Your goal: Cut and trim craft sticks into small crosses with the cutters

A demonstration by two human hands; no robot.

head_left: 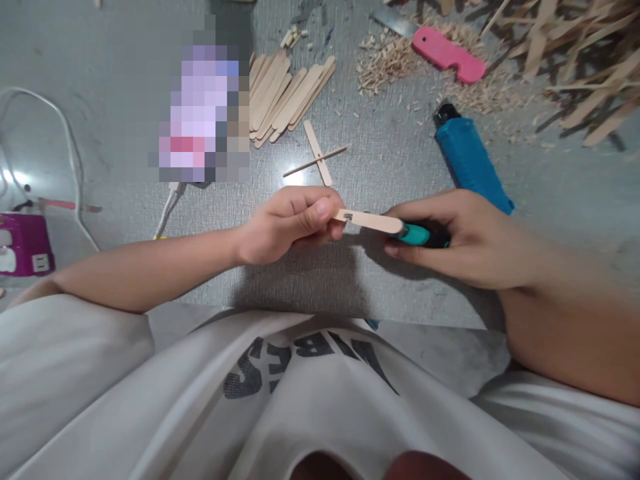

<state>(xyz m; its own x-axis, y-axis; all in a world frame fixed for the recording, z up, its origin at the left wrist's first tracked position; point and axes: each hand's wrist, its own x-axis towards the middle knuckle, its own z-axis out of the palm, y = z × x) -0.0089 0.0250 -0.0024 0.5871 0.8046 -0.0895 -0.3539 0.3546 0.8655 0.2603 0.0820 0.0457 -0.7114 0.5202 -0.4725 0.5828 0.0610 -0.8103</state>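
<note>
Working stick point(377, 221), apparently: left grip point(293, 223) pinching it, right grip point(470, 237) clamped on teal tool point(416, 234); next move needs steady left pinch.

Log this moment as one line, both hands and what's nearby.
left hand: pinches dark-marked wooden stick | right hand: holds teal-and-black tool, partly hidden | nearby: crossed sticks, stick pile, pink-handled knife

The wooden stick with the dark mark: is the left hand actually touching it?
Touching. The head view shows the left hand pinching one end of the wooden stick, its dark mark visible just beyond the grip.
</note>
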